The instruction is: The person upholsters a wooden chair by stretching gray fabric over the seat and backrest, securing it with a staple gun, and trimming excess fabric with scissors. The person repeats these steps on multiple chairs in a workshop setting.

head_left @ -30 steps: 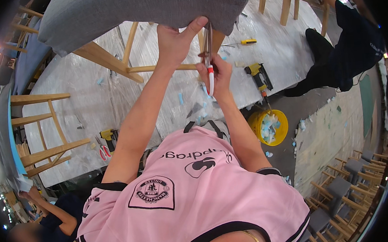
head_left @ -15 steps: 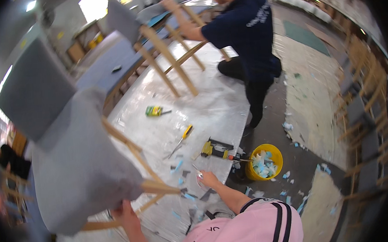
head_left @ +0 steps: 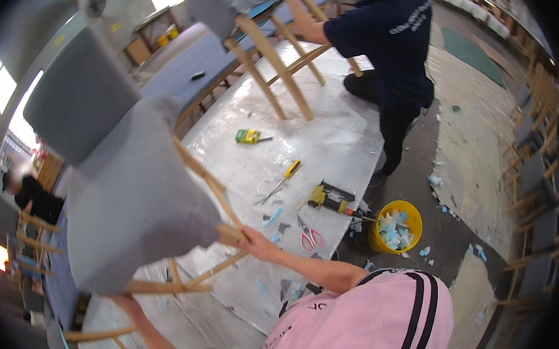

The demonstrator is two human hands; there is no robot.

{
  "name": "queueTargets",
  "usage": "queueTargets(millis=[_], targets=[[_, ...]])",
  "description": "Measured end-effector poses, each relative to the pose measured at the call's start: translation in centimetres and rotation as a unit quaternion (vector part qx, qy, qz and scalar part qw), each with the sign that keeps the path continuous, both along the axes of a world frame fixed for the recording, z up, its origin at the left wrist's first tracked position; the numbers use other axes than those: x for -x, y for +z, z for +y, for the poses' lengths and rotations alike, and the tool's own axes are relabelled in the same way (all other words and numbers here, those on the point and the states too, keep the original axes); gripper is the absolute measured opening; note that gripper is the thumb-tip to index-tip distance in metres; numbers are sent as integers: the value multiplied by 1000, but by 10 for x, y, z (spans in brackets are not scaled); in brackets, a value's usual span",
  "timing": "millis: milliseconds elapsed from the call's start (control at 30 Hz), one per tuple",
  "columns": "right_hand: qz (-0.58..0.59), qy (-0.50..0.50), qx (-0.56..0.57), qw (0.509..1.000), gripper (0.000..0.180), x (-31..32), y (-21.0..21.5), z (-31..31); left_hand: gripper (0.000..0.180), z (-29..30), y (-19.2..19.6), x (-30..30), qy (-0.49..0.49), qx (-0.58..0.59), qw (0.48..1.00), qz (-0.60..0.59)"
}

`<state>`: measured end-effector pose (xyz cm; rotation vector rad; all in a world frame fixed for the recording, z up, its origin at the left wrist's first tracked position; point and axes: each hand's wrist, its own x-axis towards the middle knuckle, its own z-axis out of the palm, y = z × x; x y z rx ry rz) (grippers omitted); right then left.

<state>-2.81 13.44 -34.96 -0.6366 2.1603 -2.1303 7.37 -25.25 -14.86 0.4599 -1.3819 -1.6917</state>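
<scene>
A grey upholstered chair with wooden legs stands tilted on the plastic-covered table, to my left. My right hand is closed round the top of one wooden leg, just below the seat. At the seat's near lower corner, my left hand grips the chair from beneath, its fingertips hidden. Red-handled scissors lie on the table beside my right forearm. Farther off lie a nail gun, a yellow-handled screwdriver-like tool and a small green-and-yellow pack.
A co-worker in dark clothes handles another grey chair at the table's far end. To the right, a yellow bucket of scraps stands on the floor. Fabric scraps litter the tabletop, and several chairs line the right side.
My right hand has let go of the scissors, now lying on the table, and taken hold of the chair leg. My left hand has shifted left along the seat's lower edge.
</scene>
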Motion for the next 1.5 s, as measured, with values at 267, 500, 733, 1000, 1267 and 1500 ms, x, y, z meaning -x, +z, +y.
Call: queueTargets(millis=[267,500,733,1000,1267,1500], targets=[[-28,-146,-34,988,44,2,84,46,87,30,79,-14,-32,56,996,-67],[-74,-109,-32,991,52,13,146,48,72,69,154,12,387,379,840,33],[275,-241,31,930,36,-2,248,9,59,185,276,142,31,799,594,83],[-111,114,456,876,56,65,300,-82,74,227,280,185,-16,851,515,-103],[-13,52,601,798,45,111,314,-129,80,212,269,195,21,904,427,16],[16,-7,588,809,35,122,305,-140,83,208,268,206,15,901,433,-2]])
